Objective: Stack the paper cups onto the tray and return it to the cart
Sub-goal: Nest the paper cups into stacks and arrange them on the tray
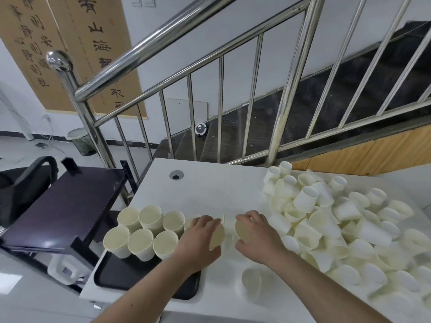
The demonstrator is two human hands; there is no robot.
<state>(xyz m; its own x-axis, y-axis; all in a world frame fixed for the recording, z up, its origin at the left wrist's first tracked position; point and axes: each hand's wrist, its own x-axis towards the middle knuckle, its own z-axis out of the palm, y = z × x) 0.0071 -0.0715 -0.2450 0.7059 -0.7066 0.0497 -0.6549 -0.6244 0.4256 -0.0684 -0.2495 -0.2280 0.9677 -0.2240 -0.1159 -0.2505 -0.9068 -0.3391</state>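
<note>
Task partly done. Seven stacks (142,231) stand upright on tray (116,276) at table's (210,187) left edge. Left hand (200,238) and right hand (254,231) each grip one cup. Big loose pile (338,224) remains right. Cart (70,206) unloaded beside the table.

Tray (112,279) on desk (210,190) left edge, cup stacks (142,229) on it; loose cups (338,224) heaped right; cart (63,210) left of desk.
</note>
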